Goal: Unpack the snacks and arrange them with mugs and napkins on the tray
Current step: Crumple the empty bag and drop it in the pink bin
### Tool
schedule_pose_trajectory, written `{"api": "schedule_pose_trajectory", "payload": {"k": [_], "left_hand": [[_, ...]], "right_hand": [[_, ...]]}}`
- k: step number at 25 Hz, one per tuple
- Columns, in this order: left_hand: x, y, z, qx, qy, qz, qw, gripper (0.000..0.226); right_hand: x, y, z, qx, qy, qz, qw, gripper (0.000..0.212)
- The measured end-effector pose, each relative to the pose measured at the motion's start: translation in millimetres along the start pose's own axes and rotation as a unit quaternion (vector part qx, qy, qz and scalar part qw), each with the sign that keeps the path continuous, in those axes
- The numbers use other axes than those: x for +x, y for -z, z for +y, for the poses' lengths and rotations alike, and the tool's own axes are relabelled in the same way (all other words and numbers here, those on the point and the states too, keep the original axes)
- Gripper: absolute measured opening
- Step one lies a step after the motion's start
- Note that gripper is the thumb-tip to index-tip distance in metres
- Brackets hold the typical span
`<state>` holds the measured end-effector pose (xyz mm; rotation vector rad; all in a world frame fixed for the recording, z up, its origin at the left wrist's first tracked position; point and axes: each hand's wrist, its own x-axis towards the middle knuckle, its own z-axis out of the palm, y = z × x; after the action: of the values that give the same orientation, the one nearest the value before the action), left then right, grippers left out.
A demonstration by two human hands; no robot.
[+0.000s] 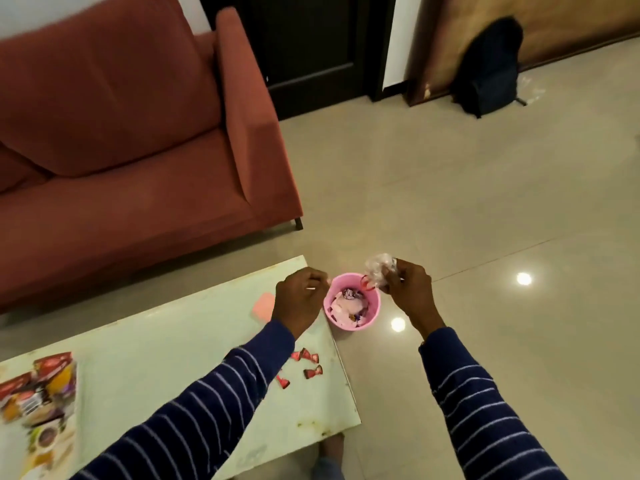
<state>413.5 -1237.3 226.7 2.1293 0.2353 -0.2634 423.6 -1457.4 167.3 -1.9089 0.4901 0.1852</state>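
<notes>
We are looking down at two hands in dark blue sleeves with thin pale stripes, held out over the far right end of a pale green glass-topped surface [194, 341]. The right hand [408, 289] is curling its fingers closed around a crumpled clear plastic wrapper [377, 268], holding it just above a small round pink plastic bin [372, 311] that is standing on the tiled floor just beside the surface's right edge. The bin is holding scraps of pink and purple wrapping. The left hand [299, 299] is hovering above the surface's far right corner, beside the bin, its fingers closed in a loose fist; a thin pale sliver is showing at the knuckles, and we cannot tell what it is.

Several small red wrapped sweets [306, 363] are lying loose on the surface near the right edge, below the left forearm. A heap of red and yellow snack packets [38, 386] is lying at the near left of the surface. A pink paper square [262, 305] is lying just left of the left hand. A rust-red fabric sofa [131, 133] is standing at the far left.
</notes>
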Motion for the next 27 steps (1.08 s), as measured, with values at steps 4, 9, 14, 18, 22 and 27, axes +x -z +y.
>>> {"api": "schedule_pose_trajectory", "payload": {"k": [4, 9, 14, 18, 22, 27], "left_hand": [[-26.2, 22.7, -87.5, 0.010, 0.079, 0.012, 0.997, 0.007], [-42.4, 34.8, -169.0, 0.050, 0.111, 0.042, 0.992, 0.010], [-85.4, 64.5, -199.8, 0.023, 0.157, 0.068, 0.985, 0.010], [-115.0, 108.4, -181.5, 0.016, 0.159, 0.084, 0.983, 0.009], [-132.3, 160.1, -158.4, -0.054, 0.139, 0.127, 0.981, 0.008], [-169.0, 243.1, -163.2, -0.101, 0.093, 0.184, 0.973, 0.011]], "right_hand": [[37.5, -34.5, 72.2, -0.049, -0.026, 0.011, 0.998, 0.027], [89.2, -90.5, 148.3, -0.010, -0.185, -0.049, 0.981, 0.083], [85.2, -102.3, 152.8, -0.010, -0.218, 0.014, 0.976, 0.060], [31.0, -86.8, 104.6, -0.005, -0.179, 0.035, 0.983, 0.020], [-31.3, -96.5, 32.4, -0.055, -0.106, 0.000, 0.993, 0.020], [-105.9, -154.5, -63.2, -0.121, 0.030, -0.057, 0.991, 0.019]]}}
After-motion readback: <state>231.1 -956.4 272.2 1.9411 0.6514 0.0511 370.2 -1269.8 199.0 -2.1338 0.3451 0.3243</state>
